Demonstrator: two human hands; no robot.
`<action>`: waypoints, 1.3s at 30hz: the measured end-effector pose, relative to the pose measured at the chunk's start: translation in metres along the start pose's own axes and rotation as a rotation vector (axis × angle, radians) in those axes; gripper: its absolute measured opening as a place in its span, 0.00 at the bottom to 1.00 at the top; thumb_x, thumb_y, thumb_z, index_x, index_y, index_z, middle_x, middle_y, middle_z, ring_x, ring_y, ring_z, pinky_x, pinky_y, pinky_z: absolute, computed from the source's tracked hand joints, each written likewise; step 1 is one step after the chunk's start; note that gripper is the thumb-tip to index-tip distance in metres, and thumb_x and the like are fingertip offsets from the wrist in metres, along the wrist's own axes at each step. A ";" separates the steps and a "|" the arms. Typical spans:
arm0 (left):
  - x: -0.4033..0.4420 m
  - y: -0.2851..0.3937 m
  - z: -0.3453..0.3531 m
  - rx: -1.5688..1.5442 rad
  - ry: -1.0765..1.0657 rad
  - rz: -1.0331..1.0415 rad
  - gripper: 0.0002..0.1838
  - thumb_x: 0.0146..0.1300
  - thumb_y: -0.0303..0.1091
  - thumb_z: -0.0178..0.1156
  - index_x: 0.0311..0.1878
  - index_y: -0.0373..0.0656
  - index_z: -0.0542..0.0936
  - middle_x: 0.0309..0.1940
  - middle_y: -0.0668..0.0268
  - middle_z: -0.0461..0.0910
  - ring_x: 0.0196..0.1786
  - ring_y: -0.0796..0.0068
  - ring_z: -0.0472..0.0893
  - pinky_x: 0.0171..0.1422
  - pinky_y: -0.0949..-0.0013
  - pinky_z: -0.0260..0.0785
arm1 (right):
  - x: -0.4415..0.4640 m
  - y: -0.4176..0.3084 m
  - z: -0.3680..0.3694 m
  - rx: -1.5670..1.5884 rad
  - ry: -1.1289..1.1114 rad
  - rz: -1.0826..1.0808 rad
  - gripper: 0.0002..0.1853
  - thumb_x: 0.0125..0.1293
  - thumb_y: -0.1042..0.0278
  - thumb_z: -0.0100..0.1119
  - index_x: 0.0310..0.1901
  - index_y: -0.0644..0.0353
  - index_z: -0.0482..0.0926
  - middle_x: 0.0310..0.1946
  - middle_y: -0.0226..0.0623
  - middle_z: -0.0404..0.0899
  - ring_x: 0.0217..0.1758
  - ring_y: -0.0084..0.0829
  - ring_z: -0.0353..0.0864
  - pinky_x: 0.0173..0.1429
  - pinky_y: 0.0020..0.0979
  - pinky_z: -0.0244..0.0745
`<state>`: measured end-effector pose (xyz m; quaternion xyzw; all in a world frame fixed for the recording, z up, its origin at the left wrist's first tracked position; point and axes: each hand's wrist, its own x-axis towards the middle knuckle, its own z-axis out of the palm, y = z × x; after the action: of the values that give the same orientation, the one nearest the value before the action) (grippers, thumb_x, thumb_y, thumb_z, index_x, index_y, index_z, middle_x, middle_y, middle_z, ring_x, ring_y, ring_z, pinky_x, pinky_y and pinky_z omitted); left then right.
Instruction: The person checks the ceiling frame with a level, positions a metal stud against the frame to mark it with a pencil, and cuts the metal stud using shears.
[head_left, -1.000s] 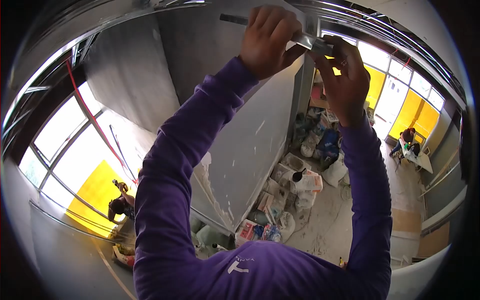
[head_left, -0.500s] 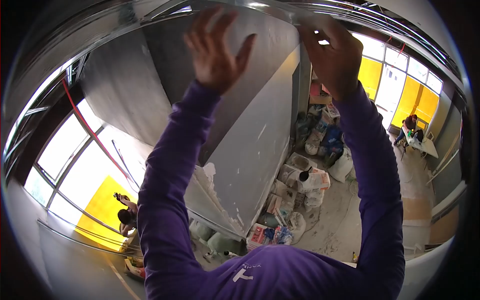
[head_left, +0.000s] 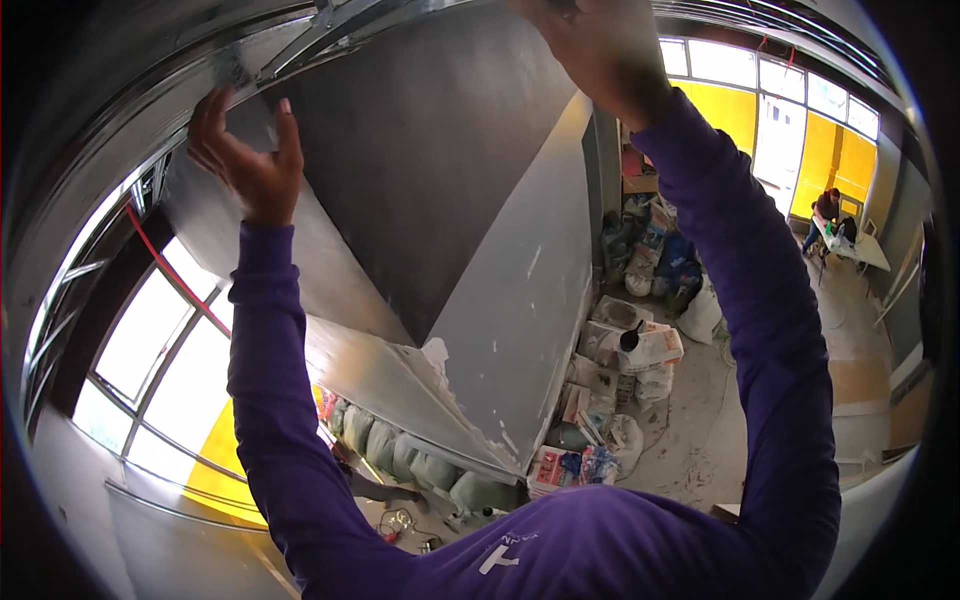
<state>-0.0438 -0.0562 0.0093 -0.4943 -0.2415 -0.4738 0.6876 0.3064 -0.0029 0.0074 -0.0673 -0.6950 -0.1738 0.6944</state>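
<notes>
Both arms, in purple sleeves, reach up toward the ceiling framing. My left hand (head_left: 250, 165) is raised at the upper left, its thumb and fingers apart with nothing between them. Just above its fingertips runs a shiny metal ceiling profile (head_left: 340, 40); whether they touch it I cannot tell. At the top edge is my right hand (head_left: 605, 60), partly blurred, its fingers mostly cut off by the frame, so any grip is hidden. Between the hands lies a large grey wall panel (head_left: 420, 150), with chipped white filler (head_left: 437, 360) along its lower edge.
Full sacks (head_left: 410, 455) line the wall's foot. Paper bags and a bucket-like container (head_left: 630, 340) are heaped at the right. A person (head_left: 826, 208) is by a white table (head_left: 860, 250); another person's arm (head_left: 385, 490) shows below. A red cable (head_left: 170, 265) hangs left.
My left hand has moved left and slightly down, from the middle toward the left framing. My right hand has shifted up and left, partly out of view. The view has turned slightly.
</notes>
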 end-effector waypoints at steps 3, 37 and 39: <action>0.013 0.001 -0.005 0.027 0.012 0.061 0.31 0.62 0.42 0.70 0.63 0.41 0.70 0.58 0.58 0.74 0.60 0.57 0.73 0.67 0.53 0.61 | -0.004 -0.001 0.001 0.047 0.017 -0.015 0.05 0.62 0.79 0.66 0.35 0.64 0.78 0.26 0.43 0.81 0.27 0.33 0.83 0.32 0.31 0.74; -0.066 0.244 -0.040 -1.141 -0.557 -1.084 0.20 0.73 0.37 0.61 0.61 0.33 0.74 0.54 0.56 0.78 0.58 0.68 0.78 0.65 0.66 0.72 | -0.191 -0.066 -0.149 0.099 0.124 0.998 0.08 0.69 0.70 0.64 0.40 0.67 0.80 0.34 0.38 0.88 0.38 0.24 0.88 0.34 0.23 0.81; -0.111 0.303 -0.042 -1.431 -0.668 -1.442 0.21 0.74 0.41 0.58 0.61 0.34 0.74 0.55 0.55 0.78 0.59 0.66 0.78 0.65 0.64 0.71 | -0.245 -0.091 -0.184 0.073 0.219 1.081 0.07 0.69 0.72 0.64 0.41 0.68 0.79 0.35 0.39 0.87 0.40 0.25 0.88 0.34 0.24 0.81</action>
<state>0.1718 -0.0300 -0.2328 -0.6281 -0.3186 -0.6407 -0.3059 0.4559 -0.1130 -0.2530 -0.3719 -0.4909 0.2259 0.7548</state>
